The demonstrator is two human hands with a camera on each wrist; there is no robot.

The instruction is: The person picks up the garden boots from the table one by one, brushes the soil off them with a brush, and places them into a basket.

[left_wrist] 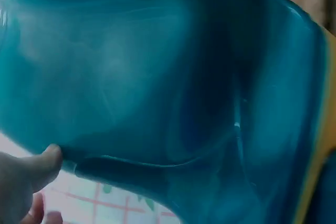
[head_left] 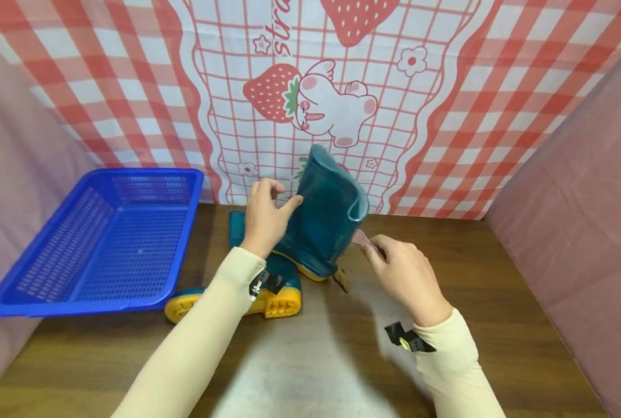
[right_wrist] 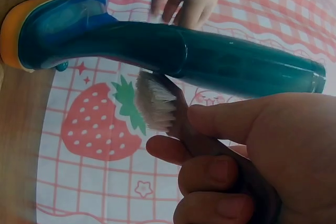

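Observation:
A teal rubber boot [head_left: 323, 212] with a yellow sole stands tilted in the middle of the table, its opening up. At its left edge is my left hand [head_left: 266, 217], thumb tip touching the shaft and fingers apart from it; the thumb [left_wrist: 44, 169] shows at the boot's edge in the left wrist view. My right hand [head_left: 401, 273] grips the handle of a scrub brush [right_wrist: 181, 114]. The brush's pale bristles [right_wrist: 156, 103] are close against the shaft in the right wrist view. A second teal boot [head_left: 281, 270] lies on its side under my left forearm, yellow sole towards me.
A blue plastic basket [head_left: 133, 249] stands on the left of the wooden table [head_left: 498, 290], beside the lying boot. Behind the boots hangs a red-checked cloth [head_left: 498, 110] with strawberries. Pink cloth [head_left: 587, 191] closes off the sides. A small brown piece [head_left: 342, 280] shows by the upright boot's base.

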